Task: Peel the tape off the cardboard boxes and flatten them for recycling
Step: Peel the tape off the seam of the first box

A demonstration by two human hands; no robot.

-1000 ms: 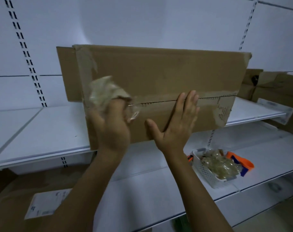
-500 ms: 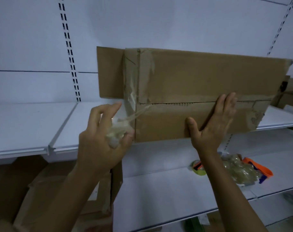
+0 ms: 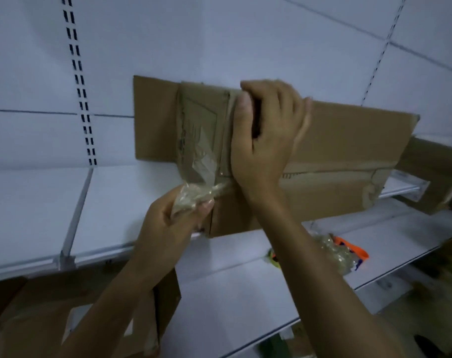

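A long brown cardboard box (image 3: 348, 151) stands on the white upper shelf (image 3: 33, 208), one end flap sticking out to the left. My left hand (image 3: 173, 223) grips a crumpled wad of clear tape (image 3: 193, 195) at the box's lower left corner; a strip of it still runs up onto the box end. My right hand (image 3: 266, 135) is over the box's upper left edge, its fingers curled round the top of the box. A tape seam runs along the front face toward the right end.
More cardboard boxes (image 3: 431, 174) sit at the right on the same shelf. The lower shelf (image 3: 232, 293) carries a heap of peeled tape (image 3: 335, 251) and an orange-handled tool (image 3: 351, 246). Opened cardboard (image 3: 39, 313) lies below at the left.
My right hand rose from lying flat on the box front to gripping its upper left edge. My left hand moved in to the lower left corner with the tape wad.
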